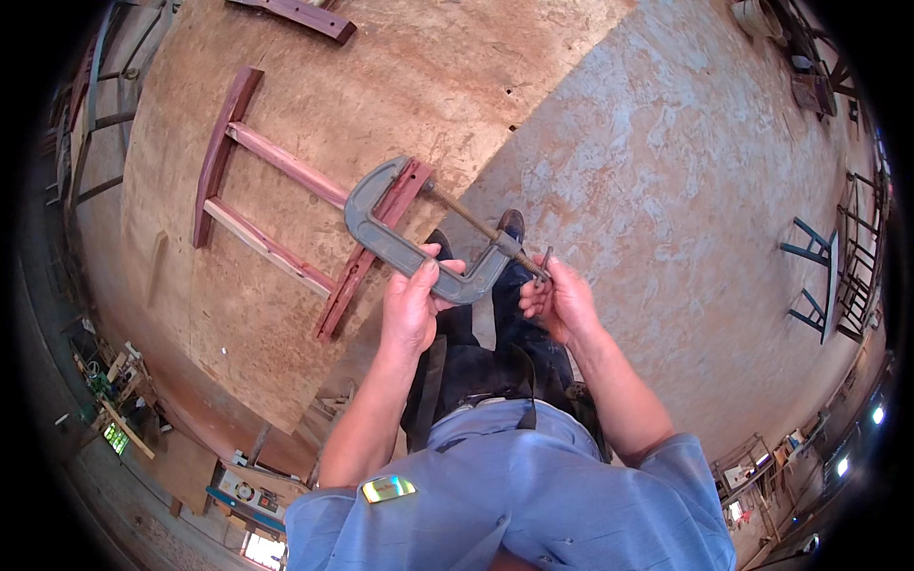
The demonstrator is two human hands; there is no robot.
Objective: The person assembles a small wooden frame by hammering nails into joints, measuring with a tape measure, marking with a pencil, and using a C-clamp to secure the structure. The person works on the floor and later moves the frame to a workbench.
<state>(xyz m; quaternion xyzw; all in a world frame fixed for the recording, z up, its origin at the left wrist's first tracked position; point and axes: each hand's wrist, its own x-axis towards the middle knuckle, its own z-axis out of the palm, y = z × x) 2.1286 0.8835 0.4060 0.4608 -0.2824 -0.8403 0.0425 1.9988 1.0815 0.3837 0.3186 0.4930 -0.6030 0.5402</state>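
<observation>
My left hand (416, 297) grips the lower part of the frame of a large grey C-clamp (383, 236). My right hand (562, 300) has its fingers closed round the sliding handle at the end of the clamp's threaded screw (465, 209). The clamp's jaw reaches over the near rail (354, 271) of a reddish wooden frame, and the screw tip is close to that rail's outer edge. Two slats (288, 164) join the near rail to a curved far rail (221, 157). The frame lies on a plywood sheet (314, 86).
Another reddish wooden piece (305, 17) lies at the sheet's far edge. Concrete floor (685, 190) stretches to the right, with a small dark bench (817, 271) beyond. My shoes (511, 225) stand just below the clamp. Wood scraps and tools crowd the lower left.
</observation>
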